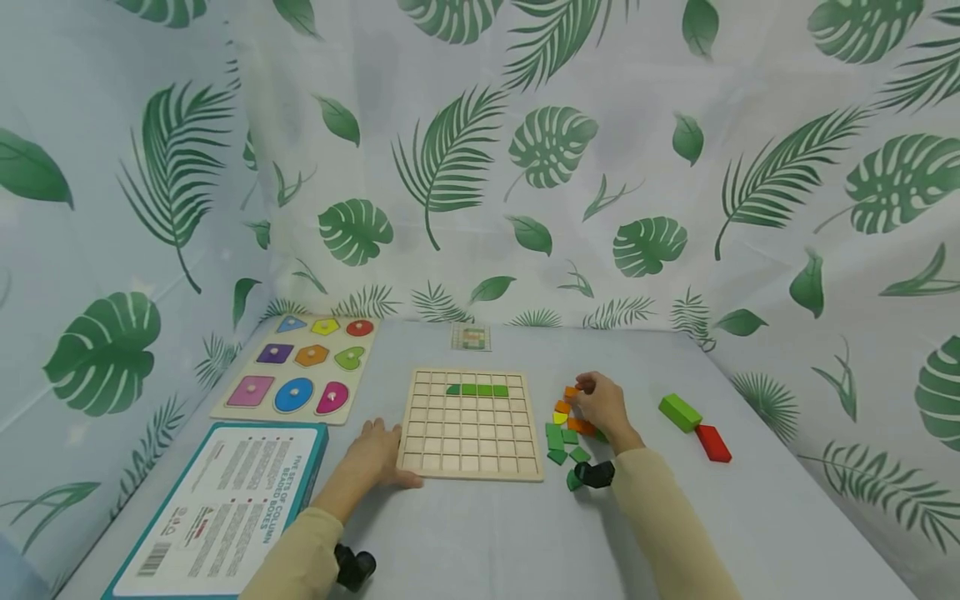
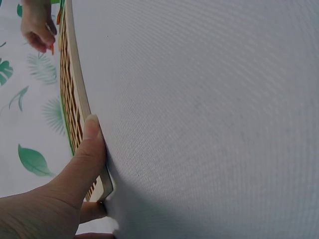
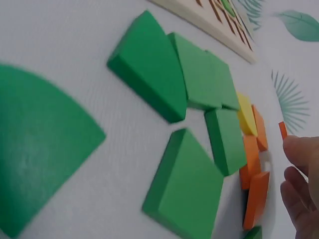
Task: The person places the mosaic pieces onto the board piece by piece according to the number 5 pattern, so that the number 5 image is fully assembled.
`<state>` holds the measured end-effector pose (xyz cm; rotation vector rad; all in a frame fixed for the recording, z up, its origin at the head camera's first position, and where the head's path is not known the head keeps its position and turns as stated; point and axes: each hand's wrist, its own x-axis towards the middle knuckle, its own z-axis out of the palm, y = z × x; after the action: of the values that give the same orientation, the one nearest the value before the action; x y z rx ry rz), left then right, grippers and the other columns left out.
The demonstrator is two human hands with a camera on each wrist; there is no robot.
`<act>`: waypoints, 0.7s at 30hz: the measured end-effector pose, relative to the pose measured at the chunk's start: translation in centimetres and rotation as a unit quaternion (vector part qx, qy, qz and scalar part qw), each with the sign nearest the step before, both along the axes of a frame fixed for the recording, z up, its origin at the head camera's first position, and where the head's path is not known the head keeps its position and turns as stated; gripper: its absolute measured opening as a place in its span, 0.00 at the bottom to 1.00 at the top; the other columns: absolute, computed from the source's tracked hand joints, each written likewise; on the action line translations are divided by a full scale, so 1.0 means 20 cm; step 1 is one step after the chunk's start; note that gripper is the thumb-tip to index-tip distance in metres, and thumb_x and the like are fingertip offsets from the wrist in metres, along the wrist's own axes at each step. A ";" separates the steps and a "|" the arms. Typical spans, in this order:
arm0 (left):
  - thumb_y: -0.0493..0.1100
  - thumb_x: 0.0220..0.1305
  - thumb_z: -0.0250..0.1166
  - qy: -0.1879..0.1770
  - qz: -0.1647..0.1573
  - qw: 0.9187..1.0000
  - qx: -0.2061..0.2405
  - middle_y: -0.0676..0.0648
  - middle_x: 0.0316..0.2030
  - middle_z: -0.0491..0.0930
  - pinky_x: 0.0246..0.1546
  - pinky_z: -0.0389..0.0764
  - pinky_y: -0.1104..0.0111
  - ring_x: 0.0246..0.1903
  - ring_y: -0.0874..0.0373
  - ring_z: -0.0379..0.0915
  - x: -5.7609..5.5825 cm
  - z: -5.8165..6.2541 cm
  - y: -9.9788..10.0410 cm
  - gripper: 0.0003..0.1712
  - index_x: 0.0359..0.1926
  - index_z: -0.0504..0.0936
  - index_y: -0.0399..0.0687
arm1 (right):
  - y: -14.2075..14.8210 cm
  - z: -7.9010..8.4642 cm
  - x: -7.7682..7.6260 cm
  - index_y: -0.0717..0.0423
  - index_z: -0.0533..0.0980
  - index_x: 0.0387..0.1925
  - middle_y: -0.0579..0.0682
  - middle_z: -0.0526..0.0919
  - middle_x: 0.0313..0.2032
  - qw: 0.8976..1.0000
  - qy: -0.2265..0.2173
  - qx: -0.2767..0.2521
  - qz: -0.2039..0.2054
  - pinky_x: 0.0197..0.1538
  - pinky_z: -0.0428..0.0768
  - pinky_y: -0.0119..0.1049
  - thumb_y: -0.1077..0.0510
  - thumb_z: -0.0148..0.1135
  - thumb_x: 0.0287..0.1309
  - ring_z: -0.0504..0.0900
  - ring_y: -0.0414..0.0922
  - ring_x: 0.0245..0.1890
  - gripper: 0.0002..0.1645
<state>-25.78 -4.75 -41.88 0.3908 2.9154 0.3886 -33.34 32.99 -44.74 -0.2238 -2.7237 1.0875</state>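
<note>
A wooden grid board (image 1: 471, 433) lies in the middle of the table, with a row of green tiles (image 1: 483, 390) in its upper squares. My left hand (image 1: 372, 454) holds the board at its near left corner; the left wrist view shows the thumb (image 2: 89, 144) along the near edge and fingers round the side. To the right of the board, my right hand (image 1: 606, 408) pinches a small orange tile (image 3: 282, 130) between thumb and fingertips, raised over the loose pieces. Below it lie other orange tiles (image 3: 256, 199), a yellow tile (image 3: 246, 114) and several green tiles (image 3: 187, 186).
A small patterned card (image 1: 471, 337) lies behind the board. At the left are a shape puzzle board (image 1: 288, 367) with knobbed pieces and a blue-and-white box (image 1: 225, 508). A light green block (image 1: 680, 412) and a red block (image 1: 713, 443) sit at the far right.
</note>
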 end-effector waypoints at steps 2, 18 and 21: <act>0.59 0.42 0.76 0.001 0.000 1.000 -0.001 0.24 0.60 0.62 0.58 0.63 0.44 0.63 0.31 0.54 0.00 0.00 0.00 0.53 0.61 0.68 0.30 | -0.02 0.02 0.00 0.66 0.72 0.52 0.61 0.78 0.46 1.000 0.004 -0.010 0.008 0.51 0.75 0.47 0.64 0.59 0.59 0.75 0.55 0.46 0.20; 0.60 0.42 0.76 -0.004 0.000 1.000 -0.001 0.24 0.61 0.61 0.59 0.62 0.44 0.63 0.31 0.53 -0.02 -0.01 0.00 0.53 0.62 0.68 0.31 | -0.33 0.03 -0.03 0.68 0.74 0.50 0.59 0.80 0.42 0.987 0.100 -0.032 0.121 0.47 0.78 0.45 0.66 0.61 0.59 0.79 0.53 0.43 0.18; 0.60 0.41 0.76 -0.001 0.001 1.000 0.000 0.24 0.61 0.61 0.58 0.63 0.44 0.63 0.31 0.54 -0.02 -0.02 0.00 0.53 0.61 0.68 0.31 | -0.39 0.02 -0.04 0.68 0.74 0.49 0.58 0.80 0.42 0.983 0.108 -0.036 0.143 0.46 0.78 0.44 0.66 0.62 0.58 0.80 0.53 0.42 0.17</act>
<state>-26.10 -4.84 -42.22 0.3867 2.9138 0.3896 -34.15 25.23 -44.31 0.2691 -2.5745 1.2051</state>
